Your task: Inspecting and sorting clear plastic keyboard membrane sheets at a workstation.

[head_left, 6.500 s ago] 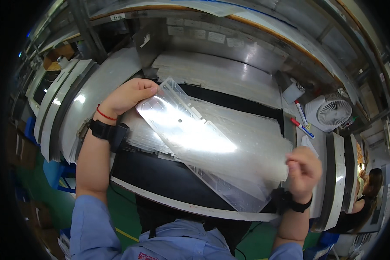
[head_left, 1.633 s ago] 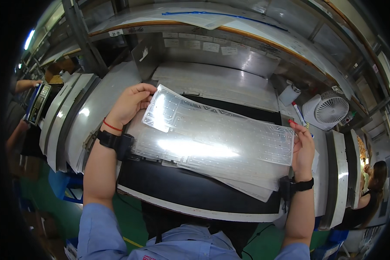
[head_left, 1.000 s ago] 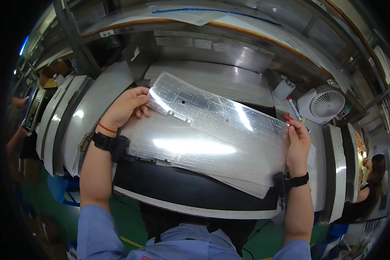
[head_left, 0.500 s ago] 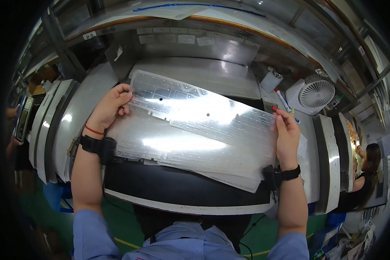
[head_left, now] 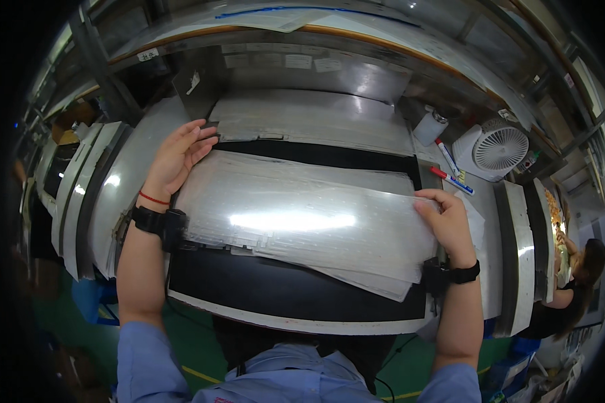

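Observation:
A stack of translucent plastic film sheets (head_left: 282,195) with faint printed lines lies slightly fanned out on a black mat (head_left: 249,279) in front of me. My right hand (head_left: 447,225) has thumb and fingers closed at the upper right corner of the top sheet. Beyond the stack's upper left corner, my left hand (head_left: 185,153) holds nothing, its fingers stretched out and apart. Its fingertips are close to the left end of a second pile of film sheets (head_left: 316,121), which lies farther back against a metal plate.
At the right are a white fan (head_left: 501,151), a white bottle (head_left: 430,127) and markers (head_left: 452,180). Sheet stacks with dark layers (head_left: 514,258) stand on both sides. A wood-edged shelf (head_left: 383,37) spans the back. Another person (head_left: 575,289) sits at far right.
The printed film sheet that both hands held up is out of them and appears to lie on the back pile. My left hand has opened; my right has come down to the front stack's corner.

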A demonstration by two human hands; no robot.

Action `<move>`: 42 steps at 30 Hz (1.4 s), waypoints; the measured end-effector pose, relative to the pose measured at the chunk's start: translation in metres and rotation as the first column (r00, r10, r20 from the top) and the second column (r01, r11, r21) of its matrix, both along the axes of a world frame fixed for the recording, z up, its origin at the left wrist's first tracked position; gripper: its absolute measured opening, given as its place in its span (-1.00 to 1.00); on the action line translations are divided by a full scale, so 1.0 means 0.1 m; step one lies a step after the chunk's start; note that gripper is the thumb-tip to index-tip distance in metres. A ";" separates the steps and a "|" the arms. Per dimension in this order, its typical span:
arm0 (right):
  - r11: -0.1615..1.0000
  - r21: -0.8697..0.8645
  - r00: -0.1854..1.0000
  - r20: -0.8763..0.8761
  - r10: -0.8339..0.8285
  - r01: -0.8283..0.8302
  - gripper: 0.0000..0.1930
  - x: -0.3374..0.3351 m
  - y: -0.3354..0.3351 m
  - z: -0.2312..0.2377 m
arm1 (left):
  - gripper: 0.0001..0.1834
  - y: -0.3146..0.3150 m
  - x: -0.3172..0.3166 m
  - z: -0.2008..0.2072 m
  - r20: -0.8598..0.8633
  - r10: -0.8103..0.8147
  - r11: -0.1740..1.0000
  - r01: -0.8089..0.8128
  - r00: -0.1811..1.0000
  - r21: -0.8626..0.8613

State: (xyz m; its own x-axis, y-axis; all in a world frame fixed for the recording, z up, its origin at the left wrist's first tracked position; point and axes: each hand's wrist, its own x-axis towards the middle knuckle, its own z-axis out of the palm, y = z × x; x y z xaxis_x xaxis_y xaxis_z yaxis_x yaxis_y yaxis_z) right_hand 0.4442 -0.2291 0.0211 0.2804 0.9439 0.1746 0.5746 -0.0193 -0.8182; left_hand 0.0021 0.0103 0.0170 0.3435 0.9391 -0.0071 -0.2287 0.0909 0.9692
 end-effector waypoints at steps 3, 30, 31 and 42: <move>0.998 -0.048 0.999 -0.023 -0.035 0.034 -0.89 0.00 -0.01 0.03 | -0.59 0.03 -0.03 -0.03 -0.028 -0.040 0.999 0.039 0.999 -0.013; 0.988 0.107 0.989 -0.103 -0.104 0.115 -0.83 -0.02 0.05 -0.09 | -0.83 -0.09 0.04 0.01 -0.364 -0.116 0.975 0.175 0.924 0.135; 0.981 0.172 0.994 -0.078 -0.075 0.087 -0.84 -0.01 0.06 -0.10 | -0.83 -0.09 0.04 0.01 -0.358 -0.115 0.974 0.176 0.927 0.142; 0.931 0.360 0.993 -0.074 0.097 -0.064 -0.89 -0.10 0.05 -0.09 | -0.66 -0.47 0.23 0.31 -0.568 0.241 0.604 0.336 0.787 0.723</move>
State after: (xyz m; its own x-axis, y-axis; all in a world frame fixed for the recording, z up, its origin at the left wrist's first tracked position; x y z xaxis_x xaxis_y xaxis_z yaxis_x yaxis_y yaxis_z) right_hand 0.4338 -0.2238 0.0122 0.2362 0.8441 0.4813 0.4866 0.3260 -0.8105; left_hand 0.0249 -0.0368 0.0483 0.5820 0.6558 0.4808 0.3519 -0.7362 0.5781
